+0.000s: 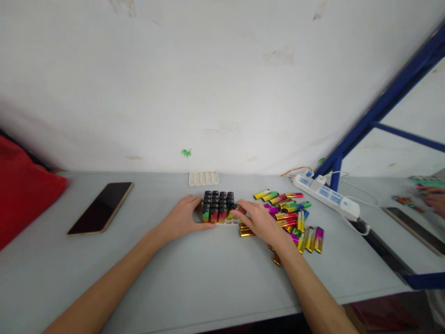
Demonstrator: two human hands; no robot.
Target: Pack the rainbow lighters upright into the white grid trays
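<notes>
Several lighters with black tops (214, 206) stand upright in close rows in a white tray (232, 221) at the middle of the table. Around the left side of these rows, my left hand (184, 215) rests with its thumb along the front and its fingers behind. My right hand (255, 217) is at the right end of the rows, thumb and fingers pinched on a lighter (235, 207) with a dark top. Beneath and beside my right hand lies a loose pile of shiny coloured lighters (288, 215), partly hidden by the hand and forearm.
A second white tray (203, 178) lies near the wall. To the left are a dark-screened phone (101, 208) and a red cloth item (24, 190). A power strip (327, 194) with cables and a blue metal frame (368, 111) stand right. Beyond it are another phone (415, 228) and a person's hand (434, 198).
</notes>
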